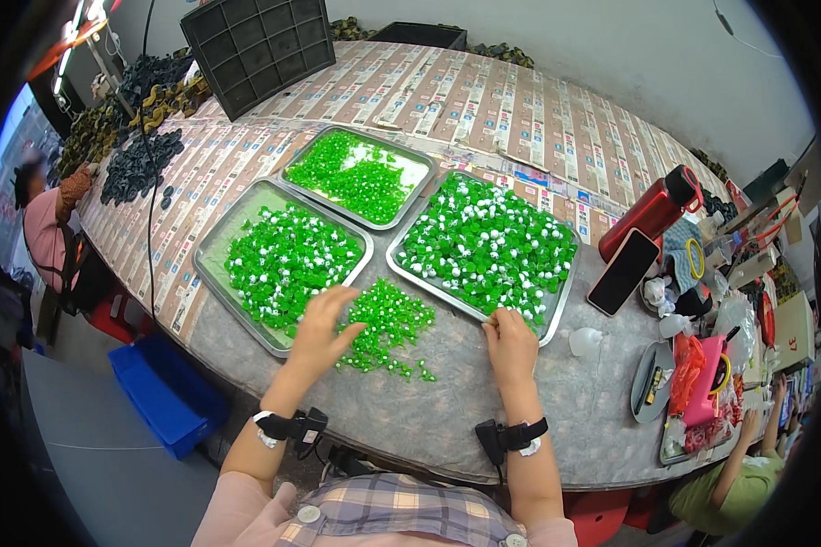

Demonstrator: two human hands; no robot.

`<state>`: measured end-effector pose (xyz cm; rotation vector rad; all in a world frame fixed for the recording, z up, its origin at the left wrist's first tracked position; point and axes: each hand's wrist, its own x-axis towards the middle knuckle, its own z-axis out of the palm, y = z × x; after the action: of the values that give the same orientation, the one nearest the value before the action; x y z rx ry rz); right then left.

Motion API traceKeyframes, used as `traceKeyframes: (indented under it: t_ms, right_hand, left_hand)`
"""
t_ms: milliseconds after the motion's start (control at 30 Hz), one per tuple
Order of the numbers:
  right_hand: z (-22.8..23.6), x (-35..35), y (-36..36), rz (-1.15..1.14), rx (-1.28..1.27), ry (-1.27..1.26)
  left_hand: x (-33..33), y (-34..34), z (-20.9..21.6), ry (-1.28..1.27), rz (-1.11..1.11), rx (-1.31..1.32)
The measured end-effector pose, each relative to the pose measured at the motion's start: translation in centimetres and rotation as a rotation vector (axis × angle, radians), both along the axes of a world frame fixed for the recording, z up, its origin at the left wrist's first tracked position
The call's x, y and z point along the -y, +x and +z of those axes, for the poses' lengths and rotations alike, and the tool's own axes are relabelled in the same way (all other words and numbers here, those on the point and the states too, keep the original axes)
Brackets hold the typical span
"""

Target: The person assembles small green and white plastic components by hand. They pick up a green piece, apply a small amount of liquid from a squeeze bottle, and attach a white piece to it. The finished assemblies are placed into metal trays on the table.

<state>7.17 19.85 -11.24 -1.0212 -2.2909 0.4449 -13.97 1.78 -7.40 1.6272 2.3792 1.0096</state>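
My left hand (324, 328) is by the near right corner of the left metal tray (212, 244), its thumb apart from the fingers and nothing visible in it. This tray holds green pieces with white parts (287, 260). Beside the hand, a loose pile of small green pieces (388, 319) lies directly on the table. My right hand (513, 345) is at the near rim of the right metal tray (438, 290), thumb and fingers pressed together. Whatever they pinch is too small or hidden to make out. Green and white pieces (488, 242) heap up in that tray.
Behind stands a third metal tray (418, 171) with small green pieces. A phone (623, 272) leans by a red bottle (652, 211); a small translucent container (585, 342) sits nearer. A black crate (260, 50) stands far left. Other people sit at the left and right edges.
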Motion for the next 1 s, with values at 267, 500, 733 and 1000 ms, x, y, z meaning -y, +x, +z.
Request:
traceKeyframes:
  t_ms: [267,500,733,1000]
  right_hand:
    - [1.1,-0.6,5.9,-0.319,-0.259,-0.283]
    - [-0.6,1.3,8.0,-0.295,-0.248,-0.384]
    - [-1.7,2.2,8.2,-0.274,-0.338,-0.464]
    - [-0.5,0.6,10.3,-0.493,-0.516,-0.199]
  left_hand:
    - [-5.1,1.3,-4.0,-0.025,-0.125,-0.157]
    - [-6.7,2.3,-4.4,-0.12,-0.229,-0.255]
    - [-4.7,5.1,-4.2,-0.11,-0.432,-0.233]
    - [-2.8,5.7,-2.7,-0.085,-0.41,-0.202]
